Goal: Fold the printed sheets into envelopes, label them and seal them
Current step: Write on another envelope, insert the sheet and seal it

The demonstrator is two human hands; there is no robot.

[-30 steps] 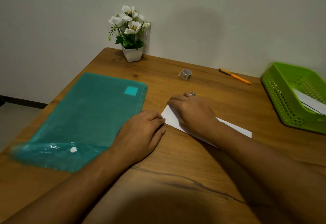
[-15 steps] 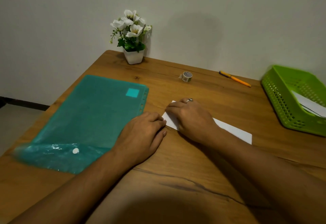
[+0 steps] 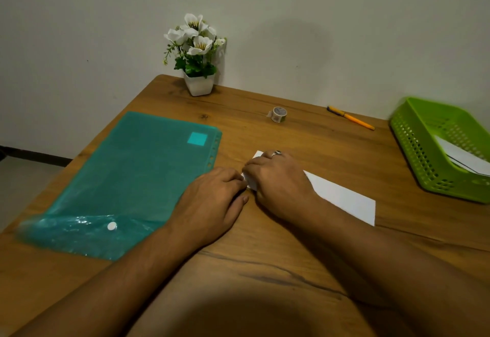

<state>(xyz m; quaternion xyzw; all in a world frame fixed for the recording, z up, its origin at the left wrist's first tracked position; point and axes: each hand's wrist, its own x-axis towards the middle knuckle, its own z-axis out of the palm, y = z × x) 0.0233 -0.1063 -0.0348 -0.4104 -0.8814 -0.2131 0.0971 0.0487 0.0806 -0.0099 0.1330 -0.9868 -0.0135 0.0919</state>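
A folded white sheet (image 3: pixel 342 196) lies slantwise on the wooden table (image 3: pixel 265 270). My right hand (image 3: pixel 278 180), with a ring on one finger, covers the sheet's left end, its fingers curled over that edge, which looks slightly lifted. My left hand (image 3: pixel 212 199) lies palm down just to the left, its fingertips touching the same edge and its thumb stretched out on the table. The part of the sheet under my right hand is hidden. A small tape roll (image 3: pixel 278 114) and an orange pen (image 3: pixel 352 118) lie farther back.
A teal plastic folder (image 3: pixel 138 177) lies flat at the left. At the right edge stands a green perforated basket (image 3: pixel 413 145) with white paper (image 3: pixel 461 156) in it. A white pot of flowers (image 3: pixel 198 82) stands against the back wall.
My right hand has slid to the sheet's left end and its fingers have curled over the edge. My left fingertips now meet that edge. The view has shifted slightly.
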